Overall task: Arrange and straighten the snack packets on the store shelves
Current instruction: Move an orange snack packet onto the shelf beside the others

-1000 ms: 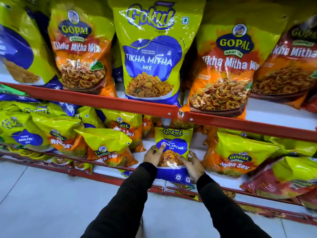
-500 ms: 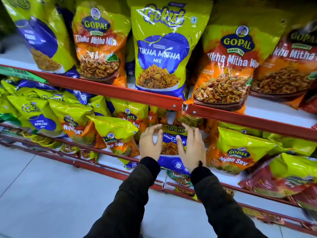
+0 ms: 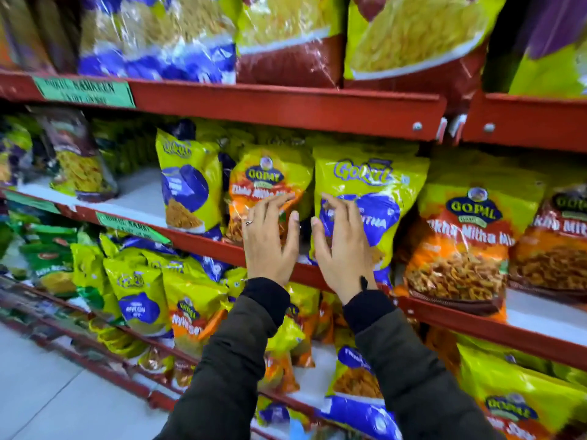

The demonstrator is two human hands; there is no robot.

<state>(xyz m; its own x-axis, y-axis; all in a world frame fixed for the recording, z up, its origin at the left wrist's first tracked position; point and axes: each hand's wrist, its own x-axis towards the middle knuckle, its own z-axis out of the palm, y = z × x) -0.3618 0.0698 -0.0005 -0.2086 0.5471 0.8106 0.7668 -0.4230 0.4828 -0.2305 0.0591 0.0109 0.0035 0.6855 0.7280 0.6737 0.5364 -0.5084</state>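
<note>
Both hands have risen from the lower shelf to the middle shelf's front edge [image 3: 203, 241]. Left hand [image 3: 270, 239], fingers spread, presses the orange Gopal packet [image 3: 270, 176]; right hand [image 3: 341, 246], likewise unclenched, steadies the yellow Gokul packet [image 3: 374, 192], apparently squaring both upright.

At the centre we read "GOPAL" on the orange packet [image 3: 270, 182]; at three o'clock of it, "Gokul" on the yellow-and-blue packet [image 3: 368, 185]. Farther toward three o'clock, a second orange packet [image 3: 467, 236] reads "GOPAL" and "Tikha Mitha". The green shelf labels [image 3: 84, 92] are too blurred for us to read.
</note>
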